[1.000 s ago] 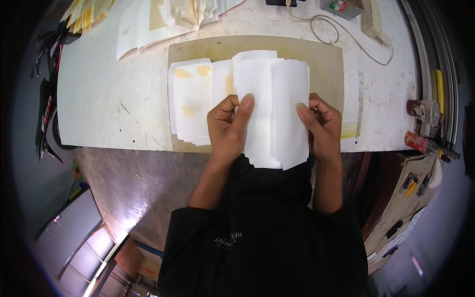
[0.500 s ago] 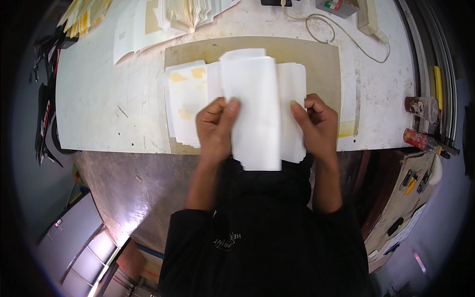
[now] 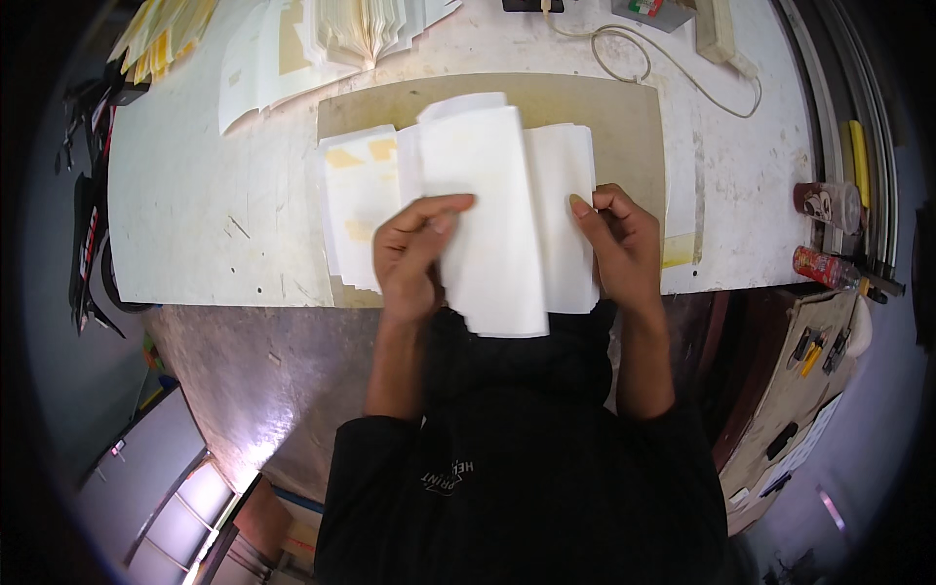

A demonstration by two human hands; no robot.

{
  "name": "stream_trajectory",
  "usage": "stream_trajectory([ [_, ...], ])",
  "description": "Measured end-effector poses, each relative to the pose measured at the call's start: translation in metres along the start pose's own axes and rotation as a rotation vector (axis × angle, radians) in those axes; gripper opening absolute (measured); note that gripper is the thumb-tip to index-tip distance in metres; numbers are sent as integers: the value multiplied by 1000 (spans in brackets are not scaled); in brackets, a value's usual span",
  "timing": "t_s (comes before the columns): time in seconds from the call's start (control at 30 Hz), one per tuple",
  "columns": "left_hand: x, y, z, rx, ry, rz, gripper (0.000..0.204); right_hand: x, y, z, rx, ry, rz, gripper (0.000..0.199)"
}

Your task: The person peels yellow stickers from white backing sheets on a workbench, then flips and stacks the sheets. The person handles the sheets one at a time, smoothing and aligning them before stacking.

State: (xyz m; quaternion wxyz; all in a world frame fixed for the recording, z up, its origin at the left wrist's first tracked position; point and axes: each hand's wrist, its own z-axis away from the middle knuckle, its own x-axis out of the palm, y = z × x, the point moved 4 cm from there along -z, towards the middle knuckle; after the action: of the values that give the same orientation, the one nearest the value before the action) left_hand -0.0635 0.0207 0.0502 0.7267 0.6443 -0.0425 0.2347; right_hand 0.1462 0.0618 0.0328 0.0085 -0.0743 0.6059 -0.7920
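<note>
A folded bundle of white paper sheets (image 3: 497, 210) is lifted over a brown board (image 3: 624, 112) on the white worktable (image 3: 195, 214). My left hand (image 3: 409, 258) grips the bundle's left side, thumb laid across the front sheet. On the right edge, my right hand (image 3: 624, 244) pinches the sheets. More white sheets with yellowish patches (image 3: 356, 195) lie on the board to the left, partly under the bundle.
Stacks of folded paper (image 3: 341, 34) lie at the table's far edge, yellow ones (image 3: 161, 34) at far left. A cable (image 3: 634, 58) and a small device (image 3: 653, 10) sit at the back. Two cans (image 3: 829, 234) stand at the right edge beside a yellow-handled tool (image 3: 858, 161).
The front sheet has swung leftward over the bundle. My left thumb now lies across it, and both hands have shifted slightly.
</note>
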Motion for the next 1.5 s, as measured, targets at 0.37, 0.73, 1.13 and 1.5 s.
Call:
stream_trajectory([
  [0.37, 29, -25, 2, -81, -164, 232, 73, 7, -13, 4, -75, -139, -75, 10],
  [0.73, 2, -11, -2, 5, -12, 293, 40, -10, 5, -2, 70, -5, -39, 8],
  [1.13, 27, -26, 2, -70, -134, 242, 30, 7, -16, 3, -83, -141, -106, 13],
  [1.5, 25, -17, -1, -91, -99, 220, 19, 7, -15, 3, -81, -114, -105, 14],
])
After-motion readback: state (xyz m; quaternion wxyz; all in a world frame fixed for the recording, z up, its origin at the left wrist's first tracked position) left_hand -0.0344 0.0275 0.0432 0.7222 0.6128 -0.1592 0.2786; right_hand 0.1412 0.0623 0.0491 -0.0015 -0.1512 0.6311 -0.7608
